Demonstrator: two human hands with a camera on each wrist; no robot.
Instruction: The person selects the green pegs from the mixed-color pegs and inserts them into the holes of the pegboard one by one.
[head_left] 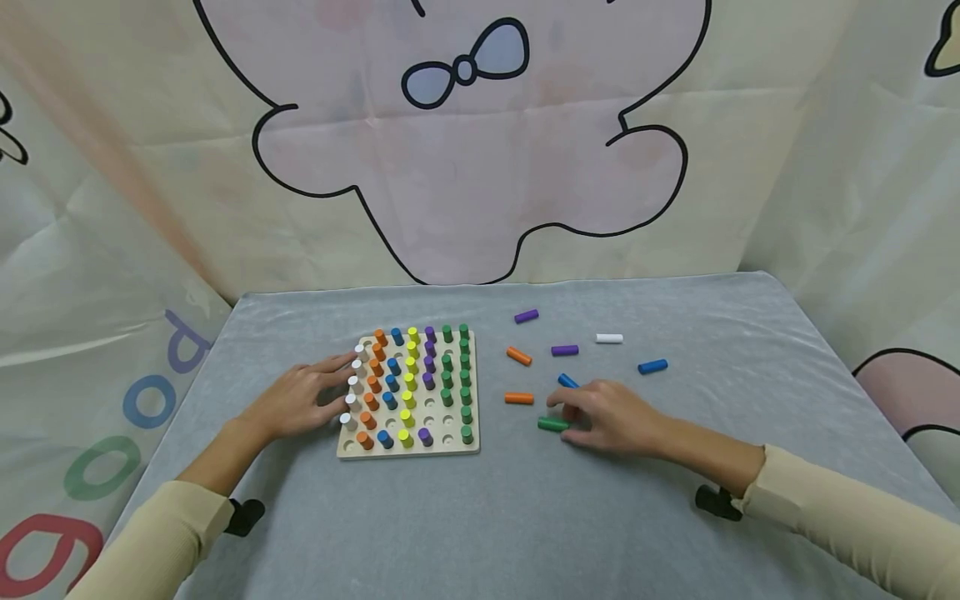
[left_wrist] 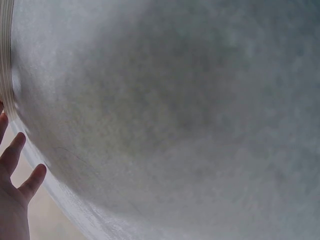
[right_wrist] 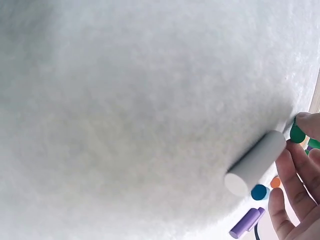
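A pale pegboard (head_left: 408,450) lies on the table, holding upright pegs in rows of white, orange, blue, yellow, purple and green. At the board's left edge rests my left hand (head_left: 300,400), fingers spread beside the white pegs (head_left: 354,385); in the left wrist view only part of this hand (left_wrist: 17,185) shows. To the right of the board, my right hand (head_left: 615,418) pinches one end of a green peg (head_left: 553,424) that lies on the cloth. In the right wrist view the thumb is on the green peg (right_wrist: 297,132), and a white peg (right_wrist: 257,162) lies close by.
Loose pegs lie around the right hand: two orange (head_left: 519,398), two purple (head_left: 565,350), a white one (head_left: 609,338) and two blue (head_left: 652,367). Grey cloth (head_left: 450,533) covers the table. A printed curtain (head_left: 465,167) hangs behind it.
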